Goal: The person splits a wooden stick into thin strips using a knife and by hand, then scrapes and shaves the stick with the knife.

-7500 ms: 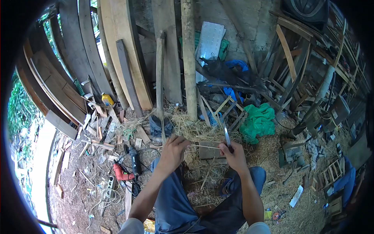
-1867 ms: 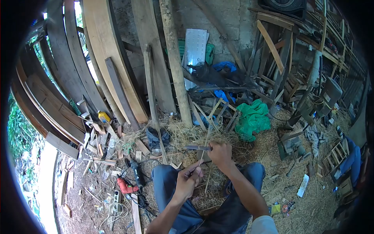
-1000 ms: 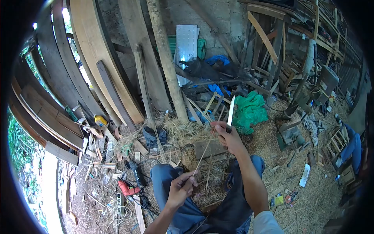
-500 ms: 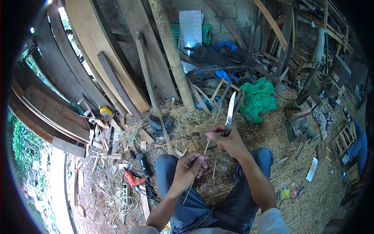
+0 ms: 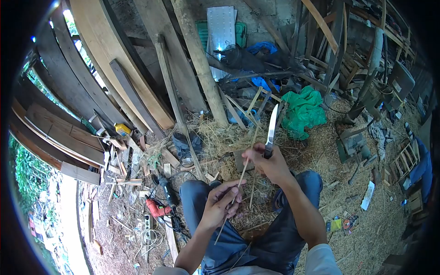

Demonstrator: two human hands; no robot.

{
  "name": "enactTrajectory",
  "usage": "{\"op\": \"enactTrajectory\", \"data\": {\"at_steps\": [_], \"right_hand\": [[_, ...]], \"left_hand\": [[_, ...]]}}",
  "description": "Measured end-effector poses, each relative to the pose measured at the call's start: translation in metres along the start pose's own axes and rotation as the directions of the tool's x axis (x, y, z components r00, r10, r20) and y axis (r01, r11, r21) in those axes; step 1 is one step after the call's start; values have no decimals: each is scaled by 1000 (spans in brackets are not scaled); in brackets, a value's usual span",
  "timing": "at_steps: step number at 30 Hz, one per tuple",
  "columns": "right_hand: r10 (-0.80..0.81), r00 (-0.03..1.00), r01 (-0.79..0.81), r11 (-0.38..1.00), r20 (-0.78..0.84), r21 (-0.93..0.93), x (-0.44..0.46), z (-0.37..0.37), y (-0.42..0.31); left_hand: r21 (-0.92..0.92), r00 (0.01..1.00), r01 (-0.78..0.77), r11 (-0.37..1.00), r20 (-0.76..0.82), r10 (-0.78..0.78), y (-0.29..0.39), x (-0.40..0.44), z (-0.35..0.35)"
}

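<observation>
My right hand (image 5: 272, 167) is closed around the dark handle of a knife (image 5: 272, 123), its shiny blade pointing up and away from me. The thumb and finger of that same hand also pinch the upper end of a thin wooden stick (image 5: 242, 176). Lower down, my left hand (image 5: 219, 201) has the stick between thumb and fingers, the fingers loosely curled. The stick slants from upper right to lower left, and its bottom end hangs over my left thigh. Both hands are above my lap, and the blade is apart from the stick.
A red power tool (image 5: 158, 208), an angle grinder (image 5: 166, 190) and a power strip (image 5: 148, 228) with cords lie at my left. Ahead are leaning boards (image 5: 123, 59), a bamboo pole (image 5: 197, 59) and a green plastic sheet (image 5: 302, 112). Shavings cover the ground.
My left hand's fingers have loosened and spread slightly around the stick. The right hand keeps the knife and the stick's upper end in nearly the same place. The view has shifted a little.
</observation>
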State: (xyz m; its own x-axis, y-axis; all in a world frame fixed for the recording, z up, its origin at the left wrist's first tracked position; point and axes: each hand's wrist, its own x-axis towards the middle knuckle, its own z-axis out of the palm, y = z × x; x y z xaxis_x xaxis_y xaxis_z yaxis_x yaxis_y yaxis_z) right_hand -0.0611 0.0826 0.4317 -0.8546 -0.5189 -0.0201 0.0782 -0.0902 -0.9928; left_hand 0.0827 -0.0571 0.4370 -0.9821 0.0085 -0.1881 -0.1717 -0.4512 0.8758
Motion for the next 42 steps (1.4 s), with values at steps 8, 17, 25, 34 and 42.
{"op": "enactTrajectory", "data": {"at_steps": [8,17,25,34,42], "right_hand": [[-376,925,312,662,57,-681,-2,7,13],[-564,803,424,313,193,-850,-13,30,32],[-582,811,277,278,68,-920,-5,26,33],[-557,819,66,331,-139,-941,23,-4,30],[-456,890,202,410,-8,-889,-4,16,31]], "left_hand": [[-23,986,-60,998,-160,55,7,2,7],[-99,979,-128,987,-171,109,3,-1,11],[-82,973,-144,986,-194,126,-6,0,13],[-134,976,-84,987,-211,54,-9,-12,20],[-141,975,-99,985,-213,67,-7,-7,10]]}}
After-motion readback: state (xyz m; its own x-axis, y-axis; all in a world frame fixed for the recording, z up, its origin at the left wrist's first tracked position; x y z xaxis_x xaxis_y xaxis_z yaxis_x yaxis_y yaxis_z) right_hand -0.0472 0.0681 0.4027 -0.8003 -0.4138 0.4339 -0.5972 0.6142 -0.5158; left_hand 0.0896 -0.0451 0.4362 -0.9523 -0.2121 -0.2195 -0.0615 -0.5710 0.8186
